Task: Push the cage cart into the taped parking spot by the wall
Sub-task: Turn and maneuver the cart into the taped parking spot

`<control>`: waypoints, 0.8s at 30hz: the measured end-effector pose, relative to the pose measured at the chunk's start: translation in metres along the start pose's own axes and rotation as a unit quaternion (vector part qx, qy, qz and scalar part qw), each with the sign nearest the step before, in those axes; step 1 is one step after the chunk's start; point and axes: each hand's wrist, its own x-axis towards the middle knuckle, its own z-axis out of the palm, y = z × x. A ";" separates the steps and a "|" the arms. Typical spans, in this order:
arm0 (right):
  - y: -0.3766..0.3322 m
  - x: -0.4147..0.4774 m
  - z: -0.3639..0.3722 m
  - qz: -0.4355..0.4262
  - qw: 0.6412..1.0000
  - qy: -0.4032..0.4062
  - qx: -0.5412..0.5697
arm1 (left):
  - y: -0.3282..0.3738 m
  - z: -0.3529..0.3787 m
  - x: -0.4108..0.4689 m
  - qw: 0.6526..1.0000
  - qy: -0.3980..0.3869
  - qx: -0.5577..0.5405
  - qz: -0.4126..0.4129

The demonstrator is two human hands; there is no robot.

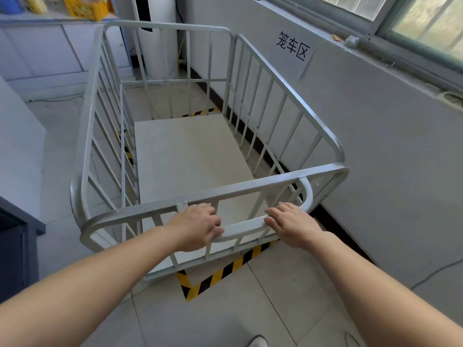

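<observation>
Grey-painted steel cage cart (190,136) parked alongside the wall (375,146), largely over the yellow-black tape outline (220,272); near tape corner showing just outside the cart's base. Left hand (198,227) and right hand (292,224) on the push handle (244,227), fingers curled over it, pressed together. Risks: uneven push could swing the cart's far side into the wall. Overshoot past the far tape edge possible. Wheels not visible; alignment uncertain.
</observation>
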 end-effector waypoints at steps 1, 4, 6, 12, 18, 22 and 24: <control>0.005 0.002 -0.001 -0.010 1.000 0.000 0.008 | 0.004 0.003 0.004 1.000 -0.022 -0.014 -0.017; 0.023 0.012 -0.004 -0.051 0.999 -0.011 0.014 | 0.012 0.003 0.018 0.993 -0.074 -0.057 -0.069; 0.032 0.020 -0.007 -0.089 0.996 -0.018 0.009 | 0.019 0.002 0.027 0.987 -0.088 -0.082 -0.106; 0.050 0.035 -0.011 -0.153 0.987 -0.038 -0.010 | 0.048 0.003 0.042 0.952 -0.101 -0.175 -0.228; 0.057 0.046 -0.011 -0.196 0.978 -0.016 -0.063 | 0.049 0.000 0.044 0.950 -0.146 -0.131 -0.241; 0.061 0.054 -0.012 -0.217 0.973 -0.050 -0.062 | 0.045 0.003 0.047 0.941 -0.171 -0.149 -0.252; 0.063 0.055 -0.013 -0.236 0.968 -0.060 -0.058 | 0.043 0.005 0.048 0.944 -0.176 -0.134 -0.245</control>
